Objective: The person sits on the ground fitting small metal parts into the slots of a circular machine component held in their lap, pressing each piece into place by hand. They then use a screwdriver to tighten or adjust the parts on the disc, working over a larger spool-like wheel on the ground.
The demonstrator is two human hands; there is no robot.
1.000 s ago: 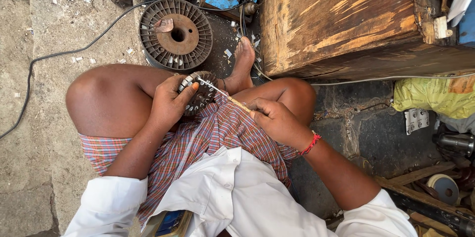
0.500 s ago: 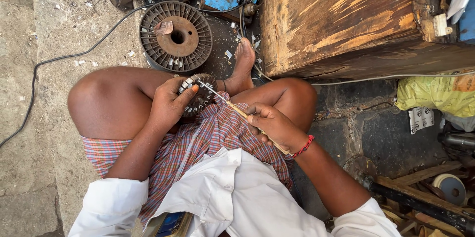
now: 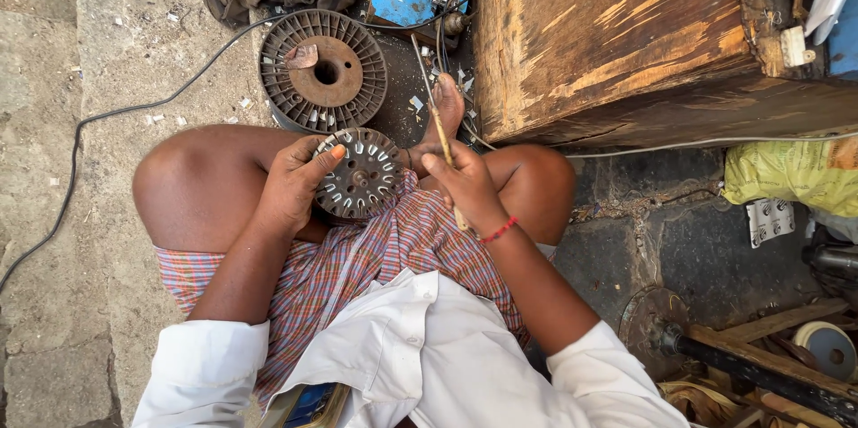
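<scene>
Risk of slippage here: slotted stator core [image 3: 360, 172] propped on the lap, pinched only at its near rim by left hand [image 3: 290, 185], thumb over the face. Right hand [image 3: 465, 185] closed around a thin wooden stick [image 3: 444, 144], tip raised clear of the core; likely to jab the bare foot [image 3: 444, 111] if swung carelessly. Tight quarters: wooden box [image 3: 626, 35] close on the right, ribbed rotor disc [image 3: 323, 71] just ahead, open paving to the left.
</scene>
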